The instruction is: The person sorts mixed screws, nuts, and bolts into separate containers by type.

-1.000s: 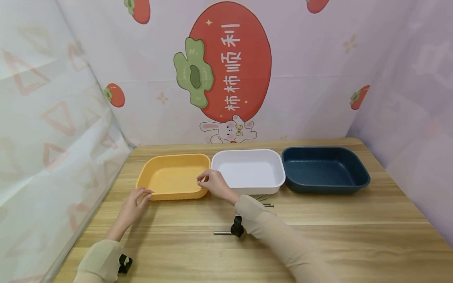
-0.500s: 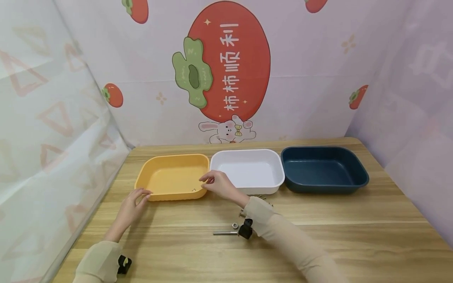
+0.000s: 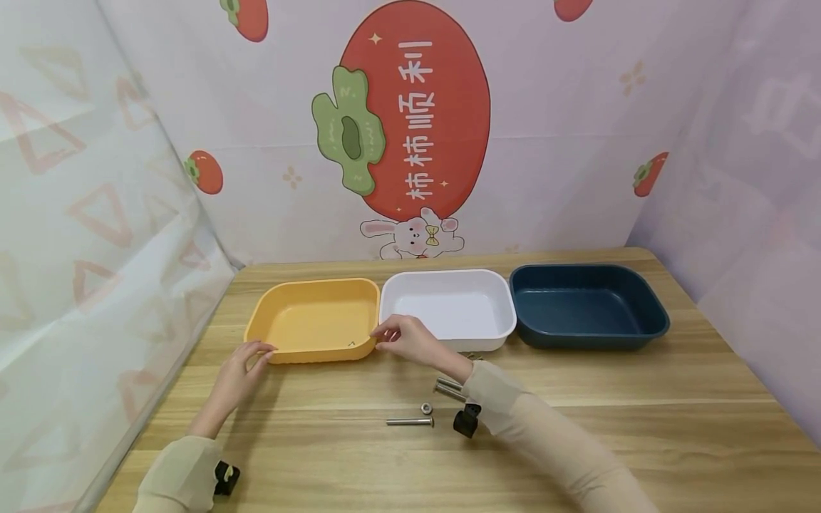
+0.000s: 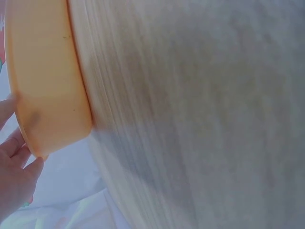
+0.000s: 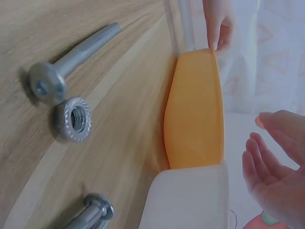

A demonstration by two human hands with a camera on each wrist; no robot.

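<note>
My left hand (image 3: 240, 376) grips the near left corner of the yellow tray (image 3: 308, 354), fingers over the rim and thumb outside. In the left wrist view, the fingers (image 4: 13, 143) are at the rim. Near the tray's right end my right hand (image 3: 413, 340) hovers, its fingers loosely bent; the right wrist view shows nothing between them. A few tiny metal pieces (image 3: 351, 344) lie inside the yellow tray. On the table are a bolt (image 3: 409, 422), a flange nut (image 5: 76, 119) and more bolts (image 3: 451, 388) beside the right sleeve.
A white tray (image 3: 442, 344) adjoins the yellow one, with a dark blue tray (image 3: 593, 342) to its right. Thin screws (image 3: 474, 356) lie before the white tray, partly hidden by my right arm. A printed cloth (image 3: 545, 178) hangs behind the wooden table (image 3: 609, 406).
The right hand has let go of a tiny piece, which now lies in the yellow tray, and has drawn back rightward, uncovering the nut and bolts. The left hand has stayed put.
</note>
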